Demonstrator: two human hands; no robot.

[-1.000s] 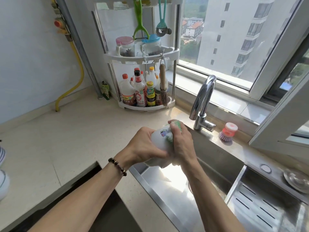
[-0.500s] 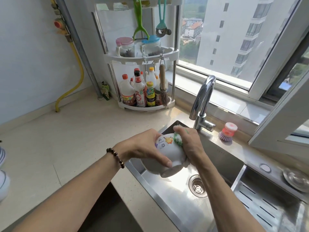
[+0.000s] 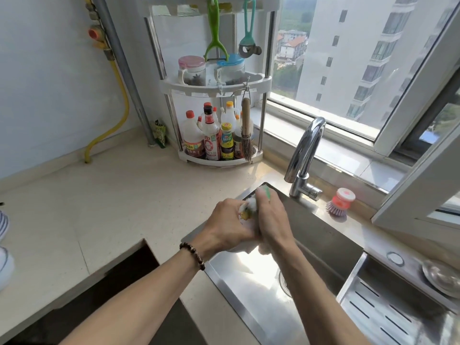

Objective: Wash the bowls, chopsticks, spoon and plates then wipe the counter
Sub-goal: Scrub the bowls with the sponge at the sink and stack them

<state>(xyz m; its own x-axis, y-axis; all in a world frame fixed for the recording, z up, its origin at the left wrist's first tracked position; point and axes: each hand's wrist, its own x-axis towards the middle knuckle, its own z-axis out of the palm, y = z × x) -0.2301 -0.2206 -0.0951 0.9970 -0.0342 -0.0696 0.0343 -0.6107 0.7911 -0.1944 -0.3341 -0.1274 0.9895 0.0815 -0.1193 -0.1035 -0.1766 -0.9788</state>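
So this is the scrubbing step, one bowl getting soaped up just above the sink, a bit right of centre in the frame. The left hand is wrapped around the bowl's outside, fingers curled over it, and the bowl is mostly hidden between the two hands (only a white patch with a little coloured print shows). The right hand is closed on a green sponge and presses it against the bowl; just the sponge's tip pokes out past the fingertips.

The faucet sits right behind, upper right of the hands, and I can't see any water coming out of it. My guess is the next move calls for turning the bowl in the left hand so the sponge reaches the rest of it, then a rinse under the tap, which means freeing a hand for the lever.

Some striped dishes peek in at the far left edge on the desk, so plenty seems left, and wiping comes last.
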